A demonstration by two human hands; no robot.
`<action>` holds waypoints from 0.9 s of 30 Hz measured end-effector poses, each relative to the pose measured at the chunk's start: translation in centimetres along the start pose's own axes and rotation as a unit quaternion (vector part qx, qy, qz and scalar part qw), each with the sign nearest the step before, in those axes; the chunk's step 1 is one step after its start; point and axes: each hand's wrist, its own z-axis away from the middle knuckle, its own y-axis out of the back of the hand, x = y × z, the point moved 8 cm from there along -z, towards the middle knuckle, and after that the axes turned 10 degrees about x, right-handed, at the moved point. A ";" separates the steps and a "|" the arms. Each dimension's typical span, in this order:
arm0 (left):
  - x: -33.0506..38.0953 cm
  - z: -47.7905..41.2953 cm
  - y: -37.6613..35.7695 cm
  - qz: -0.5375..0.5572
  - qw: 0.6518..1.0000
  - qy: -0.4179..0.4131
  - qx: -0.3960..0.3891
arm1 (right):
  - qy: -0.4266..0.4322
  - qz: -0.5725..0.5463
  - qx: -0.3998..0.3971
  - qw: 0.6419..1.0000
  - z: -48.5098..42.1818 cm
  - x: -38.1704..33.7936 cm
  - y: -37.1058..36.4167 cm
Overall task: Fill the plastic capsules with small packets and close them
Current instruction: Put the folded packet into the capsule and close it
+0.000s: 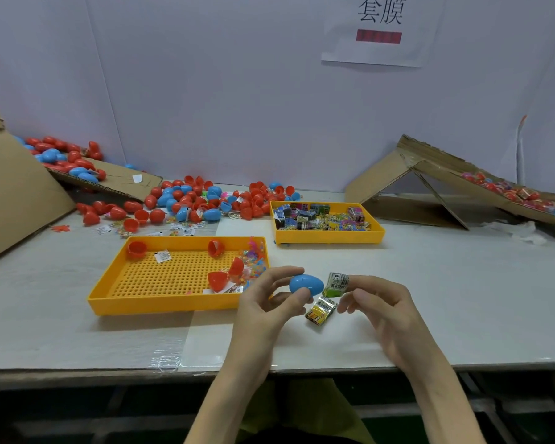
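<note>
Head view: left hand pinches blue capsule over near worktop; I judge it unopened. Right hand pinches green packet just beside it. Yellow packet below, hold unclear. My advice: split capsule fully, feed packet end-on, press halves square.

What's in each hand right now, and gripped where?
Left hand pinches the blue capsule on its left half, finger above, thumb below. Right hand pinches the green packet by its right edge. Yellow packet: unclear.
</note>
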 end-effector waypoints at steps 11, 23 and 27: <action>-0.7 -0.2 0.0 -0.046 0.999 0.001 0.002 | -0.006 0.017 -0.006 1.000 -0.1 0.2 -0.3; -0.5 0.0 -0.4 -0.045 0.999 0.000 -0.020 | 0.002 0.030 -0.012 0.999 0.1 0.0 -0.5; -0.4 0.1 -0.6 -0.053 0.998 -0.005 -0.031 | 0.017 0.079 -0.017 0.997 0.2 -0.1 -0.7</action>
